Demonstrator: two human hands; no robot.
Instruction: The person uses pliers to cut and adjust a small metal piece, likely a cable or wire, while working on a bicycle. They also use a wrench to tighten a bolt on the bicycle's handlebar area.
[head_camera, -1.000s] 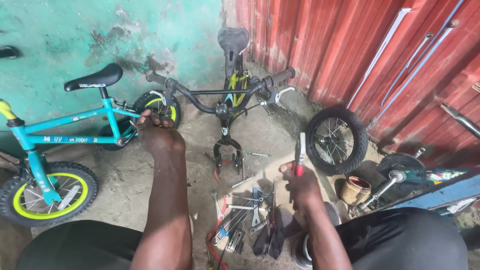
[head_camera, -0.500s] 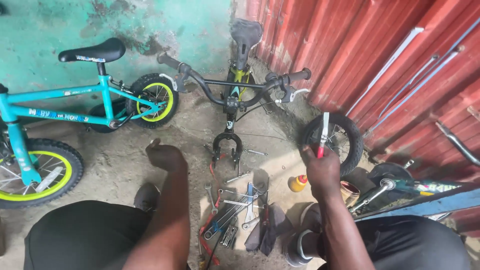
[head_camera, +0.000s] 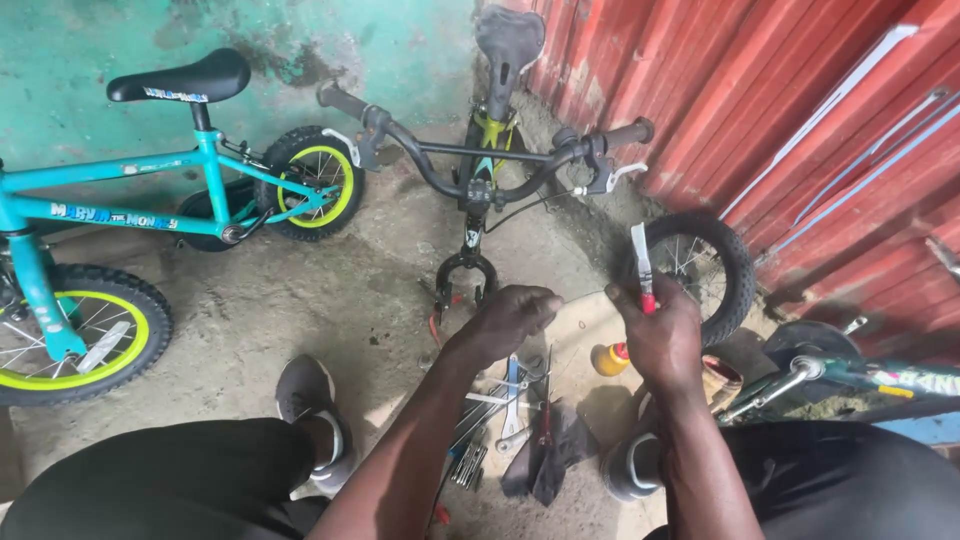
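Holding a pair of pliers (head_camera: 641, 268) in your right hand (head_camera: 665, 335), you keep the red handles inside a closed fist, so these fingers are clamped on the tool and its metal nose points up. Your left hand (head_camera: 508, 318) is just beside it, fingers pinched together on what looks like a thin wire or cable (head_camera: 585, 294) that runs across to the pliers; it is too fine to say more. Both hands are above the floor, in front of the bare fork (head_camera: 463, 277) of the black bicycle (head_camera: 478, 180), which has no front wheel. I judge that you are working on this thin cable with the pliers. To grip or cut it well, the left hand needs to keep it tight and the nose must meet it exactly.

Below your hands, spanners and other hand tools (head_camera: 505, 410) lie spread on a dark cloth on the concrete floor (head_camera: 300, 290), not in a box. A small yellow bottle with a red cap (head_camera: 610, 358) stands near your right wrist; what it contains I cannot tell. A loose wheel (head_camera: 700, 262) leans by the red metal wall, and a teal children's bicycle (head_camera: 130, 215) stands at the left.
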